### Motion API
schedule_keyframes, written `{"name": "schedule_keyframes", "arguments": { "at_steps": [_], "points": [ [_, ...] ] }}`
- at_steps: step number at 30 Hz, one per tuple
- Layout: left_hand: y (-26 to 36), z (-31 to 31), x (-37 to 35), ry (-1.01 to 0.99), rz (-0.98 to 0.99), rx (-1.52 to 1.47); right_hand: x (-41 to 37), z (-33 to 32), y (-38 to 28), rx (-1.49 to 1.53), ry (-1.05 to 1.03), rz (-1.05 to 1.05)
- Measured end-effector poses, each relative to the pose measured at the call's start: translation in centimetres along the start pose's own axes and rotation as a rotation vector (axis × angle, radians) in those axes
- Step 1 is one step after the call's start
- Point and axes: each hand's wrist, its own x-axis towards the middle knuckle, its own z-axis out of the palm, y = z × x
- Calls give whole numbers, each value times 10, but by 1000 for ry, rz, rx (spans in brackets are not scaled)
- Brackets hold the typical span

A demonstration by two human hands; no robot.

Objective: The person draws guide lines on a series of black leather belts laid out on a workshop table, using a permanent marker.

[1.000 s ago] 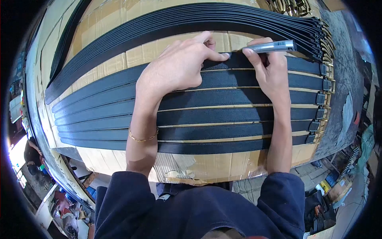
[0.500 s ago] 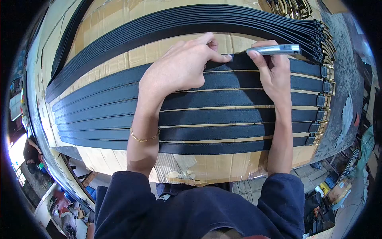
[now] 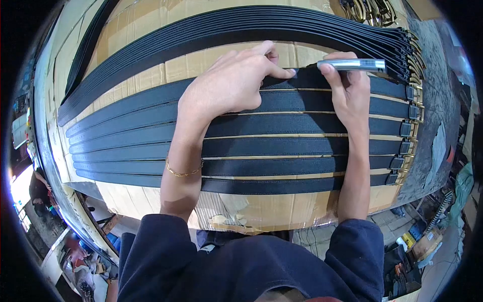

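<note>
Head view: top belt [image 3: 309, 80] lies flat on cardboard [image 3: 276, 206] over the bench [image 3: 435, 100]. Five belts [image 3: 274, 123] lie side by side on the near side of the top belt, narrow gaps between.

Left hand [image 3: 226, 83]: thumb on the top belt by its far edge; other fingers bent, partly hidden. Cannot tell whether this grip pinches anything.

Right hand [image 3: 352, 90]: grip closed around a silver pen [image 3: 359, 64], held roughly along the top belt, dark tip by its far edge. Contact of tip unclear.

Black loop [image 3: 409, 93] at the top belt's right end. Beyond the top belt: a curved stack [image 3: 201, 38] of belts. Bracelet [image 3: 183, 174] on left wrist, nearer than the top belt.
</note>
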Motion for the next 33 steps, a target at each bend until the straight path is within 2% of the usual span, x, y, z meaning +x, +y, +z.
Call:
{"name": "schedule_keyframes", "arguments": {
  "at_steps": [3, 5, 8, 11, 13, 15, 16, 20, 22, 24, 28, 29, 32, 33],
  "points": [
    [-3, 3, 0, 26, 31, 25, 0, 0, -5, -29, 38, 11],
    [-2, 2, 0, 19, 27, 11, 0, 0, -7, -166, -64, -35],
    [-1, 1, 0, 16, 20, -11, 0, -2, -9, -166, -77, 7],
    [1, 0, 0, 7, -1, -22, -1, -4, 5, 252, 140, 174],
    [1, 2, 0, -3, -23, -26, -2, -5, 1, 190, 82, 151],
    [0, 4, -3, 119, 80, 10, -2, -6, 2, 152, 11, 156],
    [0, 1, -4, 86, 93, -23, -1, -4, -1, 189, 78, 166],
    [27, 8, -4, 269, 72, 138, 2, -11, 22, 492, 88, 194],
    [40, 21, -2, 295, 187, 72, 3, -10, 24, 576, 143, 202],
    [44, 33, -2, 386, 258, 39, 1, -17, 36, 598, 135, 216],
    [34, 33, -5, 430, 249, 63, 1, -20, 39, 639, 159, 245],
    [32, 30, -5, 361, 221, 33, 1, -20, 39, 646, 159, 244],
    [18, 35, -2, 390, 269, -47, 1, -21, 42, 663, 133, 242],
    [11, 17, 2, 158, 232, -72, 2, -20, 41, 654, 150, 251]
  ]
}}
